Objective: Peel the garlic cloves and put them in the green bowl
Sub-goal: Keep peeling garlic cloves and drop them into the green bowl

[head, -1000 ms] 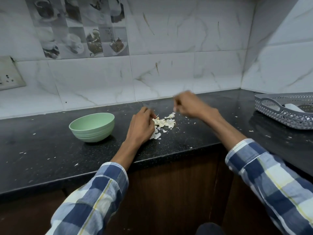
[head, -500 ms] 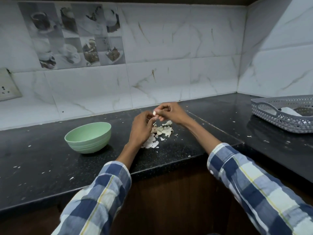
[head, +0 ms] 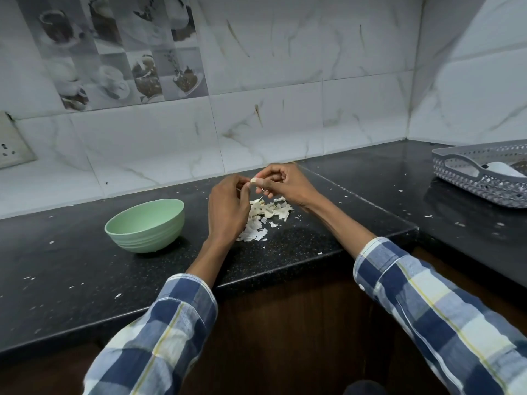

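Observation:
Above the black counter, my left hand (head: 226, 206) and my right hand (head: 285, 185) meet fingertip to fingertip around a small pale garlic clove (head: 253, 181). Both hands pinch it, and a thin strip of skin (head: 261, 196) dangles below my right fingers. A heap of white garlic peels (head: 265, 216) lies on the counter right under the hands. The green bowl (head: 145, 225) stands to the left of my left hand; its inside is hidden from this angle.
A grey perforated plastic basket (head: 482, 173) with something white in it sits at the far right. Small peel scraps dot the black counter (head: 71, 266). The counter's front edge runs just below my forearms, and a wall socket (head: 11, 143) is at the left.
My right hand came back from the right and joined my left hand at the clove. Both hands have risen off the peel heap, and a strip of skin now hangs down.

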### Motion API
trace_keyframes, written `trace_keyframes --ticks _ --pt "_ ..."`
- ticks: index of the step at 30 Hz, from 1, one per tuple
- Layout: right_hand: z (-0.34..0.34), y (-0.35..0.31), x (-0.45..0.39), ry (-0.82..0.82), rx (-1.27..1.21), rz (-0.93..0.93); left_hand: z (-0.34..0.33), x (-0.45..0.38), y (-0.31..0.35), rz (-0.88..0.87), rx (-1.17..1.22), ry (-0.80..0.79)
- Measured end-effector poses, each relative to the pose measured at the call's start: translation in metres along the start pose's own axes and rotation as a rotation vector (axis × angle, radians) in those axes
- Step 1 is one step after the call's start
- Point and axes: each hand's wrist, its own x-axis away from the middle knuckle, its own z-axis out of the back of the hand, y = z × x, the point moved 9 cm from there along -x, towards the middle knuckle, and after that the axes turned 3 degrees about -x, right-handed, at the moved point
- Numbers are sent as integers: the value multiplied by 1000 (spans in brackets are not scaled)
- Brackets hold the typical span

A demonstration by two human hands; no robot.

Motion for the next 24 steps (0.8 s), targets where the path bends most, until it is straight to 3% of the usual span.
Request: trace_keyframes --ticks 8,24 --pt "-3 0 1 1 54 14 7 4 6 2 -76 36" --pt "-15 3 4 -98 57 -30 2 2 -6 54 199 16"
